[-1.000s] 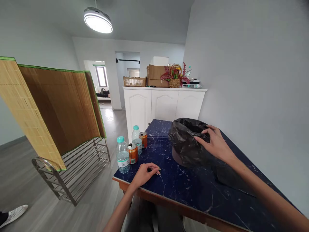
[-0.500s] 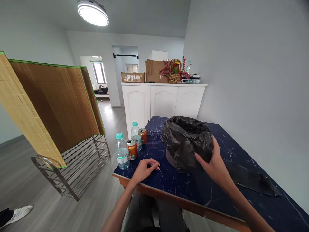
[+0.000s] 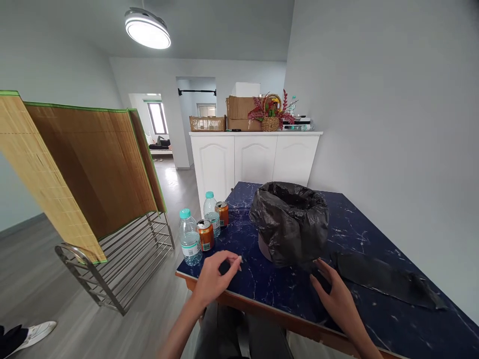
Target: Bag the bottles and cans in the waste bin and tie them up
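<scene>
A bin [image 3: 265, 248] stands on the dark blue marbled table [image 3: 254, 279], lined with a black plastic bag [image 3: 286, 224] folded down over its rim. Only a bit of the bin's greyish lower wall shows. My left hand [image 3: 214, 276] hovers over the table's front edge, fingers loosely curved and thumb tip close to them; I see nothing held. Low at the bag's front right is my right hand [image 3: 335, 294], thumb and fingers apart and nothing between them. Left of the bin are two clear bottles with teal caps [image 3: 190, 239] [image 3: 210, 209] and two orange cans [image 3: 205, 234] [image 3: 222, 213].
Flat black plastic [image 3: 385, 279] lies along the table's right side. A white cabinet [image 3: 254, 154] behind bears cardboard boxes [image 3: 243, 112] and a flower basket [image 3: 270, 122]. On the left, a bamboo mat [image 3: 90, 164] hangs over a metal rack [image 3: 127, 254]. Someone's white shoe [image 3: 39, 333] shows lower left.
My right hand has let go of the bag's right side and moved down towards the table. My left hand has lifted and shifted slightly nearer to me.
</scene>
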`<state>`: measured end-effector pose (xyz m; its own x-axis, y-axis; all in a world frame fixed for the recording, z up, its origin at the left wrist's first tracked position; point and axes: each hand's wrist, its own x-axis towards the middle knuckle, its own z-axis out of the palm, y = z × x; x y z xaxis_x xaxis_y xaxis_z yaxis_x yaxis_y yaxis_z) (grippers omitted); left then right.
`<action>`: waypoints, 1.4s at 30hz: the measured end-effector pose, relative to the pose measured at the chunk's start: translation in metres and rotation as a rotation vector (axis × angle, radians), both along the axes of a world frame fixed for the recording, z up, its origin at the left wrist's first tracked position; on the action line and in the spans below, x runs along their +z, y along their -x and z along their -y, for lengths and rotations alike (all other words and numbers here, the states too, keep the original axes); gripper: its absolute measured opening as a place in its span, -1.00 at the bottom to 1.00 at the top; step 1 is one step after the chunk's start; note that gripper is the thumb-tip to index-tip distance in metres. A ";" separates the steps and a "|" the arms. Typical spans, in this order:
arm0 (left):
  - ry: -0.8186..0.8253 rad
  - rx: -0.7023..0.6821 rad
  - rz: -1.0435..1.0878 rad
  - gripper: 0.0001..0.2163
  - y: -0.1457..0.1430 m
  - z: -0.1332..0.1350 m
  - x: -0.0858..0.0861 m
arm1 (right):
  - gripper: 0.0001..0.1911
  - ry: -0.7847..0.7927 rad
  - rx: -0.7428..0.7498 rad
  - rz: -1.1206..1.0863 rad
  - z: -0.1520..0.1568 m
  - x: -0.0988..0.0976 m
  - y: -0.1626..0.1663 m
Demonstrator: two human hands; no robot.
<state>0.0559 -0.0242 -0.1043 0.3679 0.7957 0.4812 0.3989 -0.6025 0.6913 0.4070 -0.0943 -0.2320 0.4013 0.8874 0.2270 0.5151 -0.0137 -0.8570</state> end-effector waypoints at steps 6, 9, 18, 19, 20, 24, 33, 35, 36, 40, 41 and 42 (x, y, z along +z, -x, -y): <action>-0.681 0.730 0.016 -0.79 0.039 -0.010 0.073 | -0.33 0.015 0.010 0.017 0.006 0.005 0.006; -0.606 0.773 -0.098 -0.54 0.057 -0.037 0.086 | -0.35 0.021 0.012 0.004 0.007 0.009 0.008; -0.389 0.838 -0.246 -0.51 0.082 0.007 0.102 | -0.32 0.044 0.032 -0.016 0.006 0.012 0.009; -0.409 0.821 -0.192 -0.53 0.078 0.024 0.114 | -0.33 0.044 0.039 -0.019 0.006 0.012 0.009; -0.463 0.813 -0.105 -0.56 0.073 0.041 0.127 | -0.35 0.040 0.042 -0.019 0.006 0.012 0.009; -0.597 0.513 0.301 -0.73 0.031 0.077 0.186 | -0.43 -0.005 0.036 -0.005 0.006 0.012 0.010; -0.634 0.090 0.303 -0.75 -0.110 -0.044 0.231 | -0.52 -0.040 0.031 0.037 0.002 0.011 0.013; -0.549 0.045 0.126 -0.71 -0.131 -0.071 0.222 | -0.52 -0.056 0.036 0.036 0.001 0.011 0.013; -0.511 0.010 0.004 -0.68 -0.138 -0.081 0.217 | -0.51 -0.066 0.036 0.033 0.000 0.011 0.013; -0.358 -0.117 -0.535 -0.61 -0.145 -0.106 0.206 | -0.51 -0.082 0.028 0.026 -0.001 0.010 0.012; -0.335 -0.120 -0.615 -0.61 -0.145 -0.110 0.205 | -0.50 -0.076 0.033 0.026 -0.002 0.010 0.012; -0.323 -0.112 -0.667 -0.61 -0.144 -0.113 0.204 | -0.50 -0.068 0.040 0.024 -0.002 0.009 0.012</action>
